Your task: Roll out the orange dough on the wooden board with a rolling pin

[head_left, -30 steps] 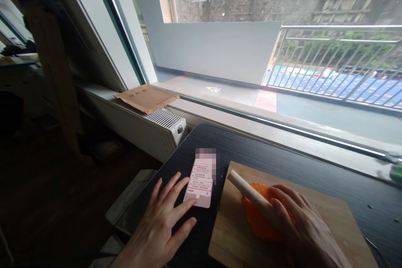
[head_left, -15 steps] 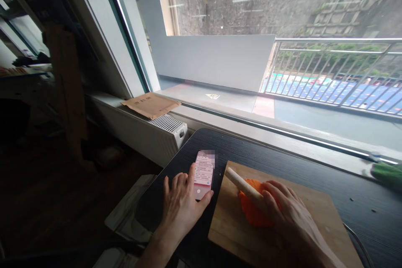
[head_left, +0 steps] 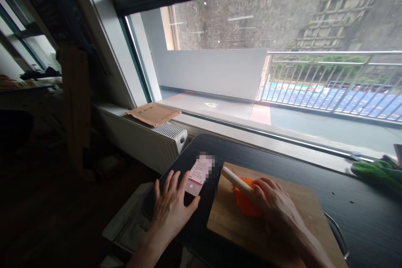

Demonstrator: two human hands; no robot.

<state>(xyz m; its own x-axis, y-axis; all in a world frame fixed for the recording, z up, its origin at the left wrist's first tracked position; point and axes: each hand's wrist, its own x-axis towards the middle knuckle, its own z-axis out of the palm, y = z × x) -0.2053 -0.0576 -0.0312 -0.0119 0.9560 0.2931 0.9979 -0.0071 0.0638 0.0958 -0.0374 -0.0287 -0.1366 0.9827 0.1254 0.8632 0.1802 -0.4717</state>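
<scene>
My left hand (head_left: 172,201) hovers at the lower left side of a phone (head_left: 198,173), its fingers spread and thumb out by the phone's lower edge. The phone lies lit on the dark table, its top leaning right. My right hand (head_left: 273,197) is closed over a pale wooden rolling pin (head_left: 237,183). The pin lies slantwise across a flattened orange sheet, maybe dough (head_left: 245,205), on a wooden board (head_left: 226,220). My right fingers and palm cover the pin's near end and part of the orange sheet.
The dark table (head_left: 314,180) runs along a window. A green cloth (head_left: 377,173) lies at its right back. Left of the table stands a white radiator (head_left: 150,146) with a brown envelope (head_left: 153,113) on top. A curved metal bar (head_left: 341,234) shows by the board's right edge.
My left hand has drawn left, its index finger off the phone's screen. The phone now leans further right. My right hand stays on the rolling pin. The view has tilted up slightly.
</scene>
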